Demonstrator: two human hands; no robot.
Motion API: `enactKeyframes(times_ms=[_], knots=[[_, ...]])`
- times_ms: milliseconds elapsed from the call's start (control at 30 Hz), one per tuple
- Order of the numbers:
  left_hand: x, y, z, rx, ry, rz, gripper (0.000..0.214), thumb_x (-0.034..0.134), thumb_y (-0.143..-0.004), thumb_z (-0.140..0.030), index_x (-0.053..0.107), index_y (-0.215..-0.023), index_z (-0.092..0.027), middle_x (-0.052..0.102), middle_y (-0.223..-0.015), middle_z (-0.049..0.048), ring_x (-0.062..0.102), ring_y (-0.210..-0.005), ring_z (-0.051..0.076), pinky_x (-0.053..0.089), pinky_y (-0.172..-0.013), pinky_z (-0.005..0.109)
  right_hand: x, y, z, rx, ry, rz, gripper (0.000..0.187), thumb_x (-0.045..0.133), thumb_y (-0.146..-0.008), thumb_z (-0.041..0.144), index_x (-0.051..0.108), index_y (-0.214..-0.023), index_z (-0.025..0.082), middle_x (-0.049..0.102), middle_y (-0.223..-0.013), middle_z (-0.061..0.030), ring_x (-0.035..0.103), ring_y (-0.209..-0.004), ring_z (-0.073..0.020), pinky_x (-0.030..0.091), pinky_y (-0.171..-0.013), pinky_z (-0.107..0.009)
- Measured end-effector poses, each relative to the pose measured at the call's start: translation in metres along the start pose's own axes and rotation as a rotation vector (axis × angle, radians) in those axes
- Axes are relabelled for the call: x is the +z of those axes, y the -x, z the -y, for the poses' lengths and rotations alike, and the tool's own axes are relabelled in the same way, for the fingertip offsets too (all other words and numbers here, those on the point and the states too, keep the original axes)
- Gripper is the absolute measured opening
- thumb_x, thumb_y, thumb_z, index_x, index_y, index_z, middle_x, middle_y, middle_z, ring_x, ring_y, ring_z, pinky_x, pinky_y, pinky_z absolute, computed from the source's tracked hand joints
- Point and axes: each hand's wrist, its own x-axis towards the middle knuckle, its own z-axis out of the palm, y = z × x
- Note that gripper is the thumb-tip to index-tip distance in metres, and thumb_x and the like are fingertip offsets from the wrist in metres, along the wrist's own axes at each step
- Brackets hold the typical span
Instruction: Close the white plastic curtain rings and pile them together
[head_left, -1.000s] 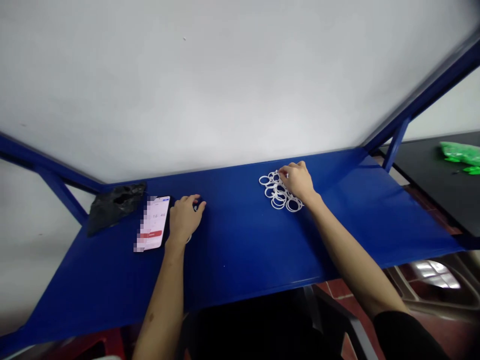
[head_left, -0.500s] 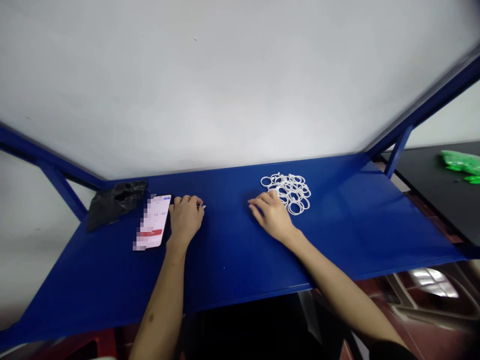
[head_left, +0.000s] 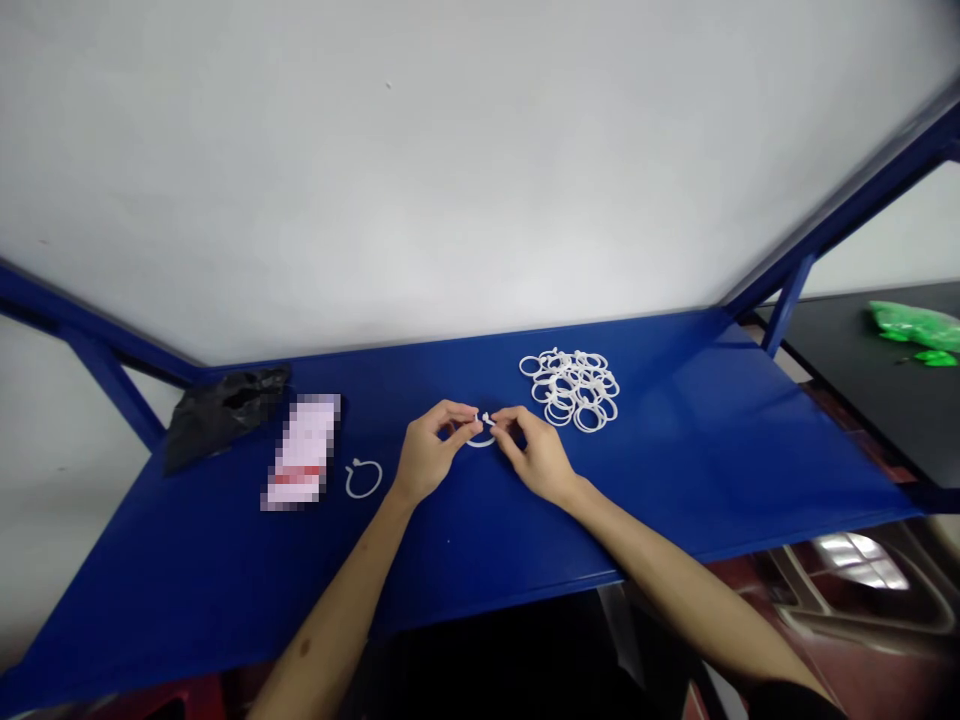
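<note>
Both hands meet at the middle of the blue table. My left hand and my right hand each pinch one end of a single white plastic ring held just above the surface. A pile of several white rings lies behind and to the right of my right hand. One loose white ring lies flat on the table to the left of my left hand.
A phone lies face up left of the loose ring, with a crumpled black bag behind it by the blue frame post. A white wall backs the table. A black table with green items stands at far right.
My right hand left the pile with a ring and came to the centre. My left hand moved right from beside the phone to meet it, leaving a loose ring where it rested.
</note>
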Motion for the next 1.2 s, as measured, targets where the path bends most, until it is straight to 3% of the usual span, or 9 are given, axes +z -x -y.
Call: enactKeyframes(times_ms=[267,433,633,900,1033,1200], knots=[[0.012,0.001,0.006,-0.174,0.377,-0.051,0.03,0.082,-0.074,-0.042,0.075,-0.091,-0.019,0.076,-0.095,0.0057,0.072,-0.088,0.018,0.057,-0.083,0.031,0.001,-0.002,0.005,0.072,-0.126,-0.01,0.011,0.055,-0.099,0.031,0.06,-0.103,0.021,0.07,-0.083,-0.0014,0.065,-0.07,-0.015,0.053,-0.067,-0.028],[0.014,0.002,0.015,-0.161,0.415,0.004,0.026,0.083,-0.074,-0.04,0.075,-0.086,-0.019,0.075,-0.094,0.0045,0.069,-0.084,0.016,0.055,-0.077,0.028,0.002,0.003,0.0,-0.135,0.019,-0.01,0.013,0.05,-0.103,0.028,0.061,-0.099,0.022,0.07,-0.091,-0.0061,0.066,-0.082,-0.0184,0.053,-0.076,-0.032],[0.015,0.002,0.019,-0.041,0.414,0.063,0.022,0.08,-0.079,-0.039,0.071,-0.078,-0.019,0.065,-0.074,-0.0006,0.062,-0.07,0.011,0.05,-0.069,0.024,-0.003,0.008,0.0,-0.31,0.243,0.061,0.022,0.042,-0.105,0.02,0.063,-0.107,0.02,0.066,-0.083,-0.0065,0.058,-0.076,-0.0181,0.05,-0.069,-0.03],[0.011,0.003,0.012,0.079,0.117,0.118,0.016,0.068,-0.089,-0.034,0.072,-0.097,-0.021,0.07,-0.096,0.0046,0.065,-0.082,0.015,0.052,-0.077,0.029,-0.008,0.0,-0.009,-0.331,0.352,0.077,0.027,0.039,-0.106,0.023,0.066,-0.105,0.02,0.069,-0.091,-0.0081,0.061,-0.083,-0.0184,0.051,-0.073,-0.031],[0.005,-0.001,0.009,0.173,-0.142,0.096,0.027,0.059,-0.095,-0.032,0.068,-0.12,-0.026,0.069,-0.108,0.0055,0.065,-0.093,0.018,0.053,-0.084,0.033,-0.021,-0.01,-0.01,-0.311,0.469,-0.02,0.027,0.042,-0.105,0.026,0.069,-0.102,0.019,0.069,-0.094,-0.0096,0.059,-0.079,-0.0203,0.051,-0.072,-0.034],[-0.028,-0.003,0.014,0.188,-0.466,-0.021,0.03,0.051,-0.098,-0.037,0.068,-0.12,-0.027,0.069,-0.113,0.0057,0.064,-0.1,0.021,0.053,-0.09,0.038,-0.049,-0.017,-0.025,-0.194,0.578,-0.182,0.026,0.045,-0.102,0.022,0.071,-0.103,0.019,0.067,-0.094,-0.0109,0.058,-0.085,-0.024,0.052,-0.076,-0.037]])
